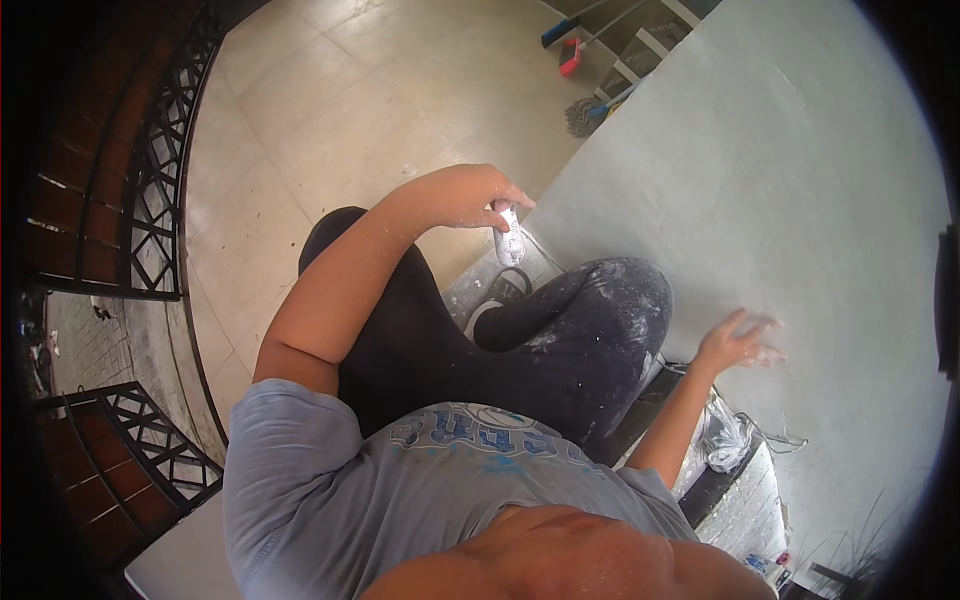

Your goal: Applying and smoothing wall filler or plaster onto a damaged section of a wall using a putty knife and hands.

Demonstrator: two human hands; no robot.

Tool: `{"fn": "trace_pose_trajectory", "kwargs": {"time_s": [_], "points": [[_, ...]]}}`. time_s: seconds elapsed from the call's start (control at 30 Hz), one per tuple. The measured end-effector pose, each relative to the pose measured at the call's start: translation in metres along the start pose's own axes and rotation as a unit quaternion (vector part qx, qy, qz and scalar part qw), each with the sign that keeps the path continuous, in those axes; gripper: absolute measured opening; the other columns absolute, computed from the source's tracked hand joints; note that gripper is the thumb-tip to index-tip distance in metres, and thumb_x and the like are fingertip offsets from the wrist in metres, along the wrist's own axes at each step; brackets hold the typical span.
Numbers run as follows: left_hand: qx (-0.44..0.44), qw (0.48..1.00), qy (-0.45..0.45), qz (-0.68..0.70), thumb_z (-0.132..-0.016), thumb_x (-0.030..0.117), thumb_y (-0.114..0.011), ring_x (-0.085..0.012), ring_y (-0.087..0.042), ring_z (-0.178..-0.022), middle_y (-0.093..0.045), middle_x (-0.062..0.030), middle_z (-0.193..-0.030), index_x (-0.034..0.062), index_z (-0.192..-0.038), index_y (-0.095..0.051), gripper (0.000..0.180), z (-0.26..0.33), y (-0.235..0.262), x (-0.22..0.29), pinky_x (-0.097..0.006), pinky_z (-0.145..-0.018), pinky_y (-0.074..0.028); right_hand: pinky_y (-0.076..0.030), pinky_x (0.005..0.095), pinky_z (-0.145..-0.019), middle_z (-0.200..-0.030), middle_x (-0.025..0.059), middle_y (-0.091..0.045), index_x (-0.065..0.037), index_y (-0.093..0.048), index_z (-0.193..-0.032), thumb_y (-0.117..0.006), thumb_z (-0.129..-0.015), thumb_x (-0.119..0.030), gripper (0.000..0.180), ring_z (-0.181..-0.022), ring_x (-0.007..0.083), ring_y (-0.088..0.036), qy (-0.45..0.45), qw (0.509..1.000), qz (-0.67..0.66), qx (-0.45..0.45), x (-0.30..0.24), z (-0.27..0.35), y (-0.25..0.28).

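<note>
My left hand (pixel 485 200) is closed around the top end of a white, smeared oblong object (pixel 510 245), whose exact kind I cannot make out. It hangs above my sandalled foot (pixel 508 287), beside the foot of the wall. Over on the right, my right hand (pixel 738 343) has its fingers spread and holds nothing. Those fingers are slightly blurred in front of the grey-green wall (pixel 800 200), and I cannot tell whether they touch it. White dust marks the knee of my dark trousers (pixel 625 300) between the two hands.
Against the wall's far end are a mop head (pixel 584 117), a red dustpan (pixel 570 57) and a blue broom (pixel 559 32). A crumpled clear plastic bag (pixel 727 442) lies below my right hand, near a thin cable (pixel 785 440). A metal gate (pixel 155 200) stands left of the tiled floor (pixel 330 110).
</note>
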State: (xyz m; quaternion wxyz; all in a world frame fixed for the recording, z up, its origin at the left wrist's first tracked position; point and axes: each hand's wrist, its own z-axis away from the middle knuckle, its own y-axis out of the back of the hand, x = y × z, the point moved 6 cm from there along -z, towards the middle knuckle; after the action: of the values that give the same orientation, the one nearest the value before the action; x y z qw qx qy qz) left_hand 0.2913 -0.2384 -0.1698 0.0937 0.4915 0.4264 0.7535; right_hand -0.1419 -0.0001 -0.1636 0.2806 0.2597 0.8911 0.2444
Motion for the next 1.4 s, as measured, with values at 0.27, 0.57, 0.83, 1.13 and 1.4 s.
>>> {"fn": "trace_pose_trajectory", "kwargs": {"time_s": [0.27,0.57,0.83,1.13,1.4], "points": [[0.03,0.999,-0.044,0.002,-0.081,0.017,-0.077,-0.0249,-0.062,-0.081,-0.062,-0.0059,-0.083,0.0121,-0.129,-0.066,0.049,0.002,0.0,-0.001,-0.039,-0.075,-0.049,-0.009,0.0811,-0.104,-0.158,0.0377,0.013,-0.034,-0.024,-0.158,-0.049,-0.095,-0.064,0.074,-0.145,0.0611,0.009,-0.088,0.995,0.038,0.042,0.009,-0.012,0.009],[0.037,0.998,-0.053,0.0,-0.081,0.015,-0.077,-0.0247,-0.061,-0.077,-0.06,-0.0056,-0.078,0.0112,-0.129,-0.066,0.05,0.002,0.001,-0.001,-0.039,-0.072,-0.049,-0.009,0.0832,-0.102,-0.158,0.0389,0.011,-0.035,-0.026,-0.158,-0.049,-0.093,-0.068,0.076,-0.146,0.058,0.013,-0.043,0.996,0.034,0.071,0.006,-0.022,0.018],[0.026,0.999,-0.037,-0.001,-0.08,0.015,-0.077,-0.0247,-0.061,-0.078,-0.061,-0.0059,-0.08,0.0112,-0.13,-0.066,0.051,0.003,0.001,0.0,-0.039,-0.073,-0.049,-0.009,0.0857,-0.098,-0.159,0.0375,0.01,-0.036,-0.035,-0.155,-0.052,-0.093,-0.065,0.07,-0.145,0.0605,0.008,0.007,0.995,0.044,0.087,0.004,-0.035,0.027],[0.01,0.999,-0.03,-0.001,-0.081,0.013,-0.077,-0.0239,-0.06,-0.075,-0.059,-0.0056,-0.077,0.011,-0.13,-0.066,0.05,0.0,-0.002,0.001,-0.039,-0.071,-0.048,-0.008,0.0838,-0.102,-0.16,0.0355,0.01,-0.039,-0.034,-0.155,-0.054,-0.094,-0.06,0.067,-0.146,0.0588,0.009,0.108,0.974,0.197,0.025,-0.029,-0.05,0.034],[0.037,0.998,-0.031,-0.032,-0.083,0.014,-0.075,-0.0261,-0.063,-0.08,-0.067,-0.0084,-0.086,0.0132,-0.129,-0.067,0.047,-0.003,-0.002,0.002,-0.038,-0.074,-0.05,-0.001,0.074,-0.112,-0.164,0.0268,0.002,-0.033,-0.046,-0.15,-0.07,-0.086,-0.043,0.069,-0.146,0.0586,0.008,0.362,0.909,-0.04,-0.203,-0.142,0.011,0.016]]}}
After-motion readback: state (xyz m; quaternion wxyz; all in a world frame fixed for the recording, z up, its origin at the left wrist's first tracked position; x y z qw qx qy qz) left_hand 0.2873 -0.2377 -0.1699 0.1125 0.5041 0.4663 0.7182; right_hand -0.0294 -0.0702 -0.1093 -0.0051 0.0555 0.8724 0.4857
